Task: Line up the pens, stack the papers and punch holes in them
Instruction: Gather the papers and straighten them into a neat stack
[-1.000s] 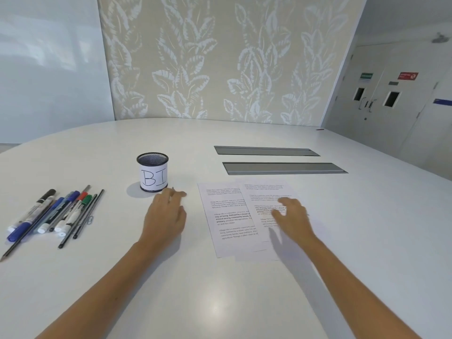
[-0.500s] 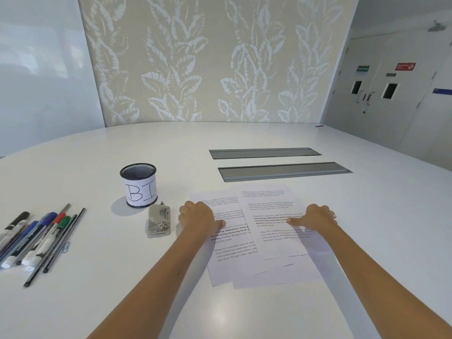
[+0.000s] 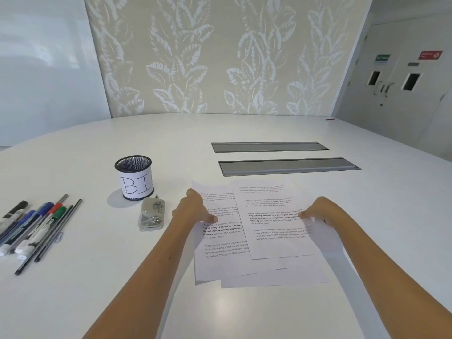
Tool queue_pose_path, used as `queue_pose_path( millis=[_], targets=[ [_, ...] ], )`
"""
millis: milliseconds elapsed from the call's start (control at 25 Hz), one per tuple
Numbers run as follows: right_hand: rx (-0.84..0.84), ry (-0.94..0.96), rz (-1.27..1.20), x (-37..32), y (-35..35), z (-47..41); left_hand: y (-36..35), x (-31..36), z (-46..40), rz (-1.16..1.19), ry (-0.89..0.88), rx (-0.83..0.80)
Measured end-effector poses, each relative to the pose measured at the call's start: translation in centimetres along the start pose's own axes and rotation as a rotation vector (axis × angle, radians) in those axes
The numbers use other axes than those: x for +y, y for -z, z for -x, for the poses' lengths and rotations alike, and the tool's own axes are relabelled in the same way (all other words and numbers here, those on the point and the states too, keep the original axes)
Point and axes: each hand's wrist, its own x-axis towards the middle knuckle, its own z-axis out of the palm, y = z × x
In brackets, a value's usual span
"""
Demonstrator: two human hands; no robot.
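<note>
Several printed white papers (image 3: 274,243) lie fanned and overlapping on the white table in front of me. My left hand (image 3: 193,209) pinches their left edge and my right hand (image 3: 320,211) pinches the right edge; the far ends of the sheets lift slightly off the table. A small grey hole punch (image 3: 152,214) sits just left of my left hand. Several pens and markers (image 3: 36,226) lie side by side at the far left, roughly parallel.
A black mesh pen cup (image 3: 134,177) with a paper label reading "BI" stands behind the hole punch. Two grey cable hatches (image 3: 288,166) are set into the table (image 3: 244,314) beyond the papers. A small paper clip (image 3: 59,237) lies by the pens.
Both hands went from lying flat on the table and papers to gripping the papers' side edges. The hole punch, covered by my left hand a second ago, now lies uncovered. The papers' far ends have risen.
</note>
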Motion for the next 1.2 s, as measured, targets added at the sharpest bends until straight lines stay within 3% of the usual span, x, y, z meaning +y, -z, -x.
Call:
queue_pose_path(
  millis=[160, 280, 440, 520, 720, 840, 960, 1200],
  targets=[
    [0.018, 0.075, -0.165, 0.7, 0.4, -0.7, -0.1, -1.2, 0.1, 0.107, -0.039, 0.125],
    [-0.026, 0.125, -0.504, 0.4, -0.6, 0.0, 0.0, -2.5, -0.2, 0.351, 0.005, 0.117],
    [-0.101, 0.192, -0.598, -1.8, -4.1, 1.9, 0.2, -3.1, 0.4, 0.68, 0.077, 0.103],
    [-0.071, 0.237, -0.541, -2.8, -5.8, 2.8, 0.1, -3.3, 0.8, 0.79, 0.08, 0.074],
    [0.117, 0.334, -0.303, -2.9, -7.1, 3.9, -0.6, -3.7, 1.5, 0.514, -0.026, 0.182],
    [0.274, 0.291, -0.103, -2.4, -6.1, 3.7, -1.2, -3.9, 1.8, 0.501, -0.063, 0.246],
    [0.228, 0.199, 0.112, -2.0, -5.5, 3.6, -1.5, -4.2, 2.0, 0.54, -0.097, 0.236],
    [0.125, 0.155, 0.275, -2.9, -4.6, 2.8, -1.8, -4.3, 2.0, 0.528, -0.131, 0.24]
  ],
)
